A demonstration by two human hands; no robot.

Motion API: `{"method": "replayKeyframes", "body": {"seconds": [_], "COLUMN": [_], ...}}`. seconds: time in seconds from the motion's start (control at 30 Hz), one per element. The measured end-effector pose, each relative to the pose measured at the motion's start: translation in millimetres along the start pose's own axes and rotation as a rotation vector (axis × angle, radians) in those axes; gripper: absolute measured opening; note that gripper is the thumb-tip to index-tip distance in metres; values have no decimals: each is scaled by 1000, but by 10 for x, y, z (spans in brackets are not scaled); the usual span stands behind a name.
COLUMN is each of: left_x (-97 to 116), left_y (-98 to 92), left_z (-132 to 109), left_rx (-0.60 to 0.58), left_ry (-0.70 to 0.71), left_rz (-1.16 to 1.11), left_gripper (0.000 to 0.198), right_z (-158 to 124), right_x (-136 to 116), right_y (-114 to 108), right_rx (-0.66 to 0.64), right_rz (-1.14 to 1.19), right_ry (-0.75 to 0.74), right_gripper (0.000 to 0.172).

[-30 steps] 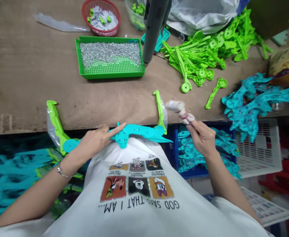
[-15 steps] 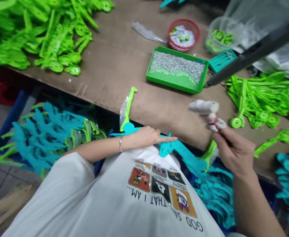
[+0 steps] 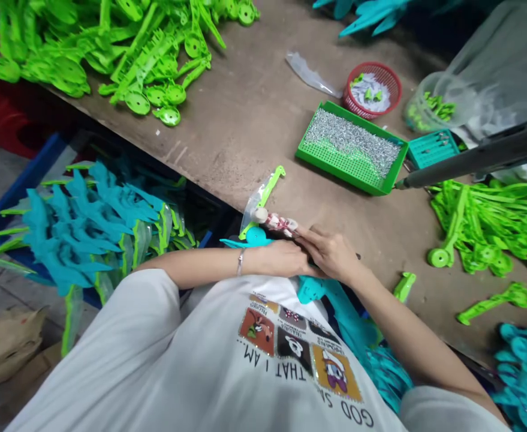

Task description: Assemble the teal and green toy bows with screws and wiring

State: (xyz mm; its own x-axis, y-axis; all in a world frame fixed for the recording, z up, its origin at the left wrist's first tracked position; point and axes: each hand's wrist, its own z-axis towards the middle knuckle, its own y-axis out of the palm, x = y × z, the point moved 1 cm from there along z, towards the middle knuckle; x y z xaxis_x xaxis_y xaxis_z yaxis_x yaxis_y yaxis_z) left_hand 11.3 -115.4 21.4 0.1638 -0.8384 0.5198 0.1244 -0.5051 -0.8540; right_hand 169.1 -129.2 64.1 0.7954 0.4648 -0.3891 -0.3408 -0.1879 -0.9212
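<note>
My right hand (image 3: 335,255) is closed on a wrapped hammer (image 3: 279,222), its pale head just above the round end of a teal piece (image 3: 256,236). Beside it, my left hand (image 3: 290,259) rests on the teal piece at the table's front edge, its fingers partly hidden by my right hand. A green arm with a clear blade (image 3: 263,198) lies at that edge, joined to or touching the teal piece. Another green arm end (image 3: 404,287) shows on the right, next to my right forearm.
A green tray (image 3: 348,171) holds small metal parts. Behind it stand a red basket (image 3: 393,78) and a clear tub (image 3: 409,114). Green parts (image 3: 155,54) pile up left and right. A dark rod (image 3: 479,157) slants in from the right. A blue crate (image 3: 20,189) holds teal pieces.
My right hand has swung the hammer left, from above the table to the teal piece's left end beside my left hand. My left index finger no longer shows stretched out. The view has shifted.
</note>
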Motion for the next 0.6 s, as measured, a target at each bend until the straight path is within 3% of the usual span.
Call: {"method": "replayKeyframes", "body": {"seconds": [0.17,0.33,0.5,0.6], "left_x": [-69,-63,-14,-97], "left_y": [71,96,-123,-379], "left_z": [-49,-79,-130,-175], "left_rx": [-11,-21,-118,-188], "left_ry": [55,61,45,-32], "left_rz": [134,158,263,296], "left_gripper": [58,67,78,90], "right_z": [124,125,-465,-1044], "right_x": [49,115,423,758], "right_y": [-13,-68,-477,-673], "right_rx": [171,128,439,616], "right_rz": [15,-11,32,-85], "right_ry": [164,246,336,549], "right_gripper": [42,40,32,22]}}
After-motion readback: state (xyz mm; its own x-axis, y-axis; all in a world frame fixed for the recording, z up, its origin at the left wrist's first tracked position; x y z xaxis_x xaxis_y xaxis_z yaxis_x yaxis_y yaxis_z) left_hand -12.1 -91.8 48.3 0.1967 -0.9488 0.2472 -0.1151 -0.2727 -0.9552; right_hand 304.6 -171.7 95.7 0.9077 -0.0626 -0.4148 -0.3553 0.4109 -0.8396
